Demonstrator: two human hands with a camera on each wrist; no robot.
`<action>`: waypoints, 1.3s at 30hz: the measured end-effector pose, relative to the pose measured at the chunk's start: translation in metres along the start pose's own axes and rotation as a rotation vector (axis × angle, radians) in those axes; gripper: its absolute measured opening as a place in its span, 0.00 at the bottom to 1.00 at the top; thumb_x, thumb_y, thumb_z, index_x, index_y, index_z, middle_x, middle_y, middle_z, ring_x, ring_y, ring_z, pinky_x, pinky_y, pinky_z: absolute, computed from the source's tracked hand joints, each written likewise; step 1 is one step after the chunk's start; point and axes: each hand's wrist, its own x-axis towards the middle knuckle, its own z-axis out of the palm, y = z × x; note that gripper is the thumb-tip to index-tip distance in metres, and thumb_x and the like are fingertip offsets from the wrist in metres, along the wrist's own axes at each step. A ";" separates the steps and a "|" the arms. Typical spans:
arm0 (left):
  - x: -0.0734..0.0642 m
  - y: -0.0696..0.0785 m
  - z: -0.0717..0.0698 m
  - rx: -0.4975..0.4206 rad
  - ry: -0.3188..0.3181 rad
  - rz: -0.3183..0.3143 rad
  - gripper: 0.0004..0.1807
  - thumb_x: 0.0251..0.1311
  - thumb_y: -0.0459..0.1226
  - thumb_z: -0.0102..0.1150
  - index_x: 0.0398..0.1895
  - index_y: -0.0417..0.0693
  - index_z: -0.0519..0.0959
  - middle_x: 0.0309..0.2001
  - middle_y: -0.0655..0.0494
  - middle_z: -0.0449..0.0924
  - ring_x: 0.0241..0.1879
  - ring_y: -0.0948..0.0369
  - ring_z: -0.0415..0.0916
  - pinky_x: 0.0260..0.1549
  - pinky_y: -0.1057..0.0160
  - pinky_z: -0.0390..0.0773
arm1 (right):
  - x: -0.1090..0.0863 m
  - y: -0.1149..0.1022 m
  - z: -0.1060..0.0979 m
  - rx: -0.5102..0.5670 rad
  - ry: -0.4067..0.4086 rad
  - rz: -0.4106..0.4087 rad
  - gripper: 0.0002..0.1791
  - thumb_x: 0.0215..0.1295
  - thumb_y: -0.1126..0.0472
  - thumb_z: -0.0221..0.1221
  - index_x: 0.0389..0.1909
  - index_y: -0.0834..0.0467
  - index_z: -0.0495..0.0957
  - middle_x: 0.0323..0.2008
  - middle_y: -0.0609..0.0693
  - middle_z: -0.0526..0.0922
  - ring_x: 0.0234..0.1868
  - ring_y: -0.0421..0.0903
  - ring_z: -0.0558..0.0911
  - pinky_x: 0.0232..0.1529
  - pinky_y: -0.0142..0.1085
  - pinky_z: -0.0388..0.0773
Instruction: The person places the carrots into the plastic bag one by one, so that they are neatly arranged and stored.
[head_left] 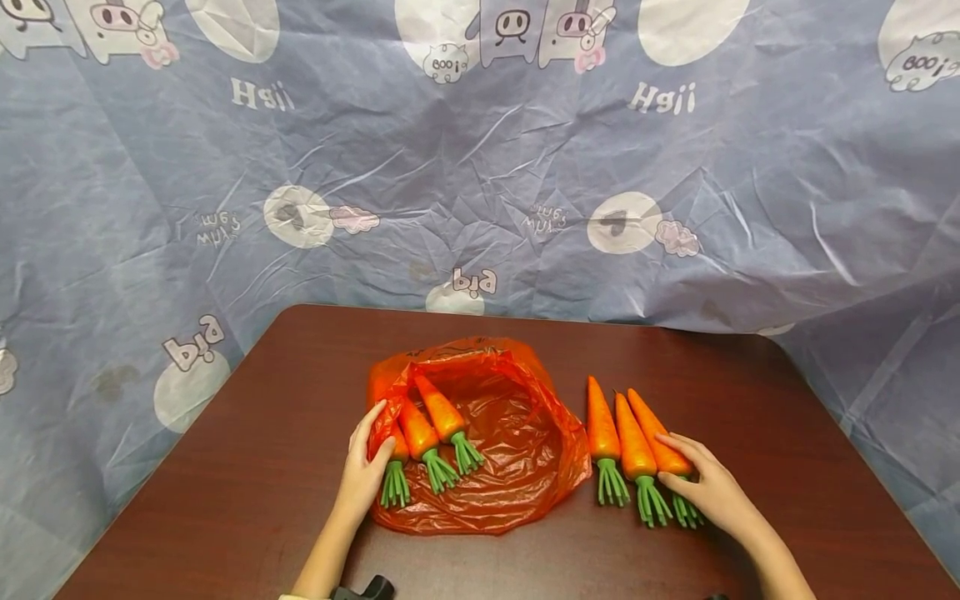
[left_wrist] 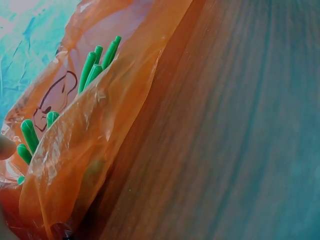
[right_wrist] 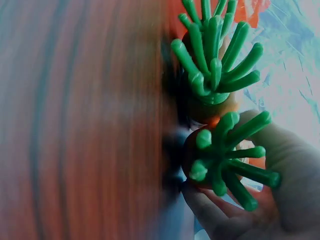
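Observation:
A red plastic bag [head_left: 517,492] lies on the table with its mouth facing me, and three orange carrots with green stalks rest at its left side, such as the carrot [head_left: 442,412]. My left hand [head_left: 363,471] holds the left edge of the bag's mouth between thumb and fingers. To the right of the bag, three more carrots lie side by side. My right hand [head_left: 708,479] grips the rightmost carrot [head_left: 651,425] near its green top. In the right wrist view, thumb and fingers are on either side of that carrot's green stalks [right_wrist: 225,155]. Green stalks [left_wrist: 92,67] stick out of the bag in the left wrist view.
The dark brown table [head_left: 262,442] has its far edge against a blue-grey printed cloth [head_left: 465,167]. The middle carrot [head_left: 633,442] and the left carrot [head_left: 602,421] of the right group lie between the bag and my right hand.

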 end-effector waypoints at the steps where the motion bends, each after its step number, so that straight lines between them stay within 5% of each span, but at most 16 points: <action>1: 0.000 0.000 0.000 0.000 0.001 0.004 0.27 0.59 0.28 0.49 0.64 0.38 0.60 0.64 0.36 0.56 0.65 0.45 0.48 0.61 0.39 0.49 | 0.000 0.000 0.000 -0.004 0.005 0.007 0.28 0.56 0.54 0.61 0.57 0.60 0.69 0.59 0.64 0.66 0.55 0.61 0.66 0.48 0.52 0.65; 20: 0.001 -0.001 -0.001 -0.018 -0.002 0.013 0.27 0.59 0.28 0.49 0.64 0.37 0.60 0.64 0.36 0.56 0.65 0.44 0.47 0.61 0.39 0.49 | 0.000 -0.009 -0.016 -0.039 -0.010 0.089 0.29 0.55 0.48 0.61 0.57 0.57 0.71 0.58 0.61 0.70 0.56 0.61 0.68 0.49 0.50 0.69; 25: 0.001 -0.001 -0.001 -0.018 0.001 0.021 0.28 0.59 0.28 0.49 0.64 0.37 0.60 0.64 0.36 0.56 0.65 0.45 0.47 0.61 0.39 0.47 | -0.002 -0.014 -0.022 -0.052 0.053 0.055 0.28 0.56 0.49 0.61 0.58 0.54 0.71 0.58 0.56 0.71 0.52 0.30 0.68 0.41 0.18 0.65; 28: 0.001 -0.001 -0.002 -0.017 -0.001 0.015 0.28 0.60 0.28 0.49 0.64 0.37 0.59 0.65 0.37 0.55 0.65 0.45 0.47 0.61 0.39 0.47 | -0.003 -0.019 -0.025 -0.015 0.057 0.042 0.28 0.57 0.49 0.59 0.59 0.52 0.70 0.58 0.54 0.70 0.46 0.14 0.58 0.38 0.14 0.60; 39: 0.002 -0.002 0.000 -0.017 -0.007 0.005 0.28 0.59 0.28 0.49 0.64 0.38 0.60 0.65 0.37 0.55 0.65 0.45 0.47 0.62 0.40 0.47 | -0.002 -0.052 -0.027 0.082 0.076 -0.079 0.26 0.58 0.58 0.60 0.59 0.53 0.70 0.57 0.57 0.68 0.47 0.12 0.59 0.41 0.09 0.61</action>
